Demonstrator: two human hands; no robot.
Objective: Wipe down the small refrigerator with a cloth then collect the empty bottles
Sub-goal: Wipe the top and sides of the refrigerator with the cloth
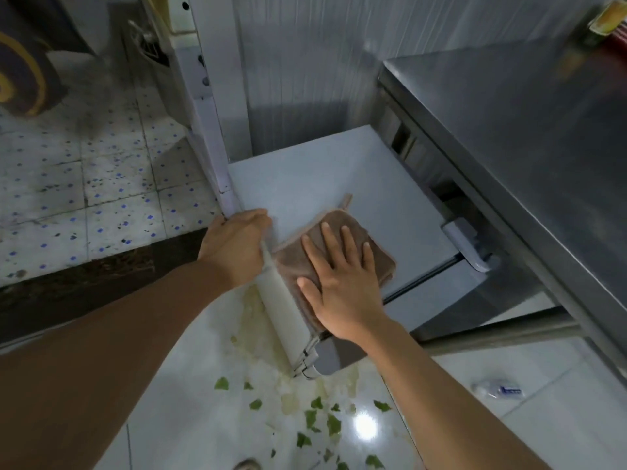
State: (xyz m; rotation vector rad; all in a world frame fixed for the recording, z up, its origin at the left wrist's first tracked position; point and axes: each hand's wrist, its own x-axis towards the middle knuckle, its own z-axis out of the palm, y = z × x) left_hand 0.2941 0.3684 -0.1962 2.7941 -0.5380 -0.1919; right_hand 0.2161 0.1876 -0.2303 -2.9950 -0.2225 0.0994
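Observation:
The small white refrigerator point(325, 178) stands below me, seen from above, its flat top filling the middle of the view. A folded brown cloth point(383, 256) lies on the near part of that top. My right hand point(342, 279) presses flat on the cloth with the fingers spread. My left hand point(237, 245) grips the refrigerator's left top edge, fingers curled over it. A crushed clear plastic bottle point(497, 390) with a blue label lies on the floor at the right.
A stainless steel counter point(529, 137) stands close on the right. A white door frame point(210, 106) rises at the refrigerator's left. Green leaf scraps point(319, 418) and a yellowish spill point(258, 320) litter the white floor tiles. A dark threshold point(101, 279) separates the speckled floor.

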